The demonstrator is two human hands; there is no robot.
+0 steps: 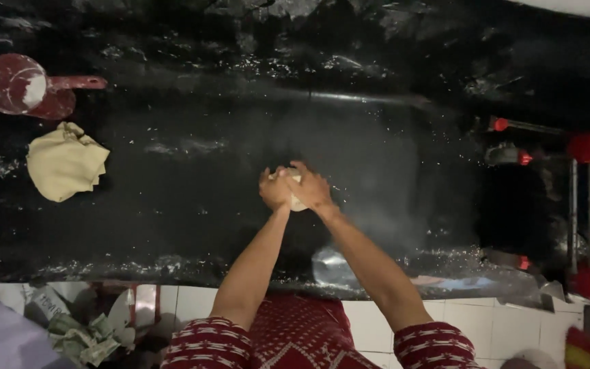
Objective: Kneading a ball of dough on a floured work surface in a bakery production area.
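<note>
The left hand (276,190) and the right hand (308,188) are cupped close together around a small pale lump of dough (296,199). Both hands squeeze it just above the middle of the dark bench (192,205). The lump looks round but not flat, so the shaping looks only partly done. White flour is sprinkled over the bench. Far off to the left lies a bigger folded piece of dough (66,162), not touched now. Just above that sits a red scoop (25,87) dusted with flour. Red knobs (587,147) stick out at the right.
</note>
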